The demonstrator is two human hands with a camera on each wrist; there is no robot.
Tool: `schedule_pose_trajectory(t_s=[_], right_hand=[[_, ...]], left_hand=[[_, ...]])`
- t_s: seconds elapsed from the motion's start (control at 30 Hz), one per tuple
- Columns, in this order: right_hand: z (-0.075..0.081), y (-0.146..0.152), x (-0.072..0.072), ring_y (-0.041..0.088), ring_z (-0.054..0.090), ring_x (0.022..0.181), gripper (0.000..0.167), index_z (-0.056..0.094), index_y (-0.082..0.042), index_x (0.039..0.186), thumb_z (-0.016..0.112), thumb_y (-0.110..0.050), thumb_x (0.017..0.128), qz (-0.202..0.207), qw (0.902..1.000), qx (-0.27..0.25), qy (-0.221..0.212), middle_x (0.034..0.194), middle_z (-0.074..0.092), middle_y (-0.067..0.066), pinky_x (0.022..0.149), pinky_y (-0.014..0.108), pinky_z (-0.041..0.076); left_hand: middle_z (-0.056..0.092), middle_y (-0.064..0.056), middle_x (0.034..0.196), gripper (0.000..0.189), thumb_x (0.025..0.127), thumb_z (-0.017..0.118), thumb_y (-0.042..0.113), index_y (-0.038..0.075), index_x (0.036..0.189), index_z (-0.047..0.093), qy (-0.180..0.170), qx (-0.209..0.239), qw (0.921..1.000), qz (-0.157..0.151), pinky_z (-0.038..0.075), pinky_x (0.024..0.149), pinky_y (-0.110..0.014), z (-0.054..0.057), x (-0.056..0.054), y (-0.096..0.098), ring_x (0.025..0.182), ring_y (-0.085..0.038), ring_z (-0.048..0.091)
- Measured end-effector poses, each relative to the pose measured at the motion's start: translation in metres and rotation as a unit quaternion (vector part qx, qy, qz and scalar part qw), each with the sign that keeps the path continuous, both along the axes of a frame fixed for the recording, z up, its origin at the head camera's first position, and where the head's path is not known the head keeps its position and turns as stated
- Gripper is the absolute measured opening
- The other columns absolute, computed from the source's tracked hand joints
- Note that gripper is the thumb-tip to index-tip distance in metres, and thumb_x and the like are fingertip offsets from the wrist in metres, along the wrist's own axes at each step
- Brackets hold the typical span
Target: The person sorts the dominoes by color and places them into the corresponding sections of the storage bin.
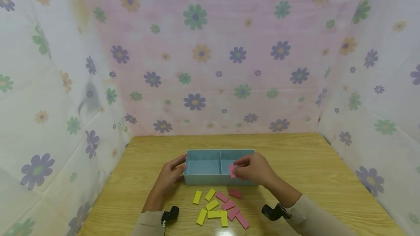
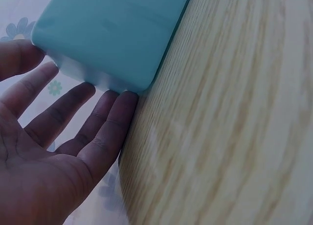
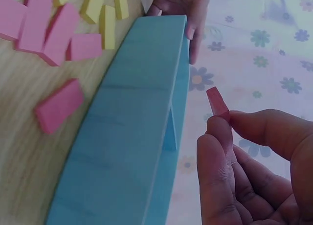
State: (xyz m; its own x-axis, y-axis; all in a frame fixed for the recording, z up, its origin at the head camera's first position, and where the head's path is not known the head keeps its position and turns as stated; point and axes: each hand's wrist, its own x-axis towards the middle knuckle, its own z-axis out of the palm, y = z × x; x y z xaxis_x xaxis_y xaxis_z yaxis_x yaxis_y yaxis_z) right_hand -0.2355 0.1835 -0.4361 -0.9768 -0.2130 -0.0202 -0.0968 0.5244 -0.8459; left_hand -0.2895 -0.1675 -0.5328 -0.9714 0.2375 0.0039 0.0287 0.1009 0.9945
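A blue two-compartment box (image 1: 201,179) stands on the table, a divider between its halves. Between thumb and fingertip my right hand (image 1: 257,170) pinches a pink block (image 3: 217,102), held up over the right compartment's front rim in the head view. My left hand (image 1: 168,176) touches the left end of the box, its fingertips (image 2: 124,100) against the end wall and the fingers fairly straight. In front of the box lie several yellow blocks (image 1: 214,214) on the left and several pink blocks (image 1: 242,220) on the right. One darker pink block (image 3: 59,106) sits nearest the box.
The wood-grain table (image 1: 288,145) ends at a flowered cloth (image 1: 210,65) behind, with more cloth along both sides. A black wrist camera (image 1: 170,214) is strapped at the left wrist and another black camera (image 1: 273,212) at the right.
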Motion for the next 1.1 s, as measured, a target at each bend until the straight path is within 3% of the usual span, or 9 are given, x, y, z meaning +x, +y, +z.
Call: schedule_pose_trajectory(t_s=[0.17,0.47,0.83,1.1], right_hand=[[0.010,-0.005,-0.009,0.031,0.076,0.084,0.027,0.078,-0.006,0.116,0.077,-0.019,0.092,-0.005,0.9999,-0.015,-0.003,0.096,0.078,0.006,0.075,0.046,0.064],[0.022,-0.017,-0.022,0.019,0.075,0.082,0.026,0.078,-0.007,0.116,0.078,-0.018,0.092,-0.015,0.9992,-0.022,-0.028,0.103,0.077,0.008,0.074,0.037,0.064],[0.030,-0.037,-0.039,0.020,0.074,0.080,0.026,0.078,-0.008,0.114,0.079,-0.017,0.090,-0.001,0.9997,-0.016,-0.018,0.098,0.076,0.006,0.072,0.036,0.064],[0.036,-0.057,-0.054,0.022,0.076,0.083,0.027,0.077,-0.006,0.117,0.077,-0.016,0.092,-0.002,0.9992,-0.024,-0.032,0.097,0.077,0.006,0.072,0.036,0.064]], left_hand=[[0.046,-0.016,0.160,0.052,0.105,0.062,0.021,0.017,0.155,0.049,0.002,0.000,1.0000,-0.003,0.056,0.101,-0.050,0.000,0.000,0.000,0.140,-0.041,0.053],[0.047,-0.015,0.159,0.051,0.105,0.061,0.019,0.017,0.155,0.050,0.002,-0.001,1.0000,0.004,0.056,0.101,-0.050,0.002,0.001,0.000,0.141,-0.042,0.051],[0.045,-0.019,0.159,0.053,0.106,0.060,0.017,0.014,0.156,0.047,0.003,0.000,1.0000,-0.005,0.056,0.101,-0.050,0.003,0.002,0.001,0.141,-0.043,0.051],[0.048,-0.015,0.159,0.050,0.106,0.060,0.016,0.019,0.154,0.051,-0.009,0.006,0.9999,0.007,0.057,0.100,-0.050,0.003,0.001,0.002,0.141,-0.040,0.052]])
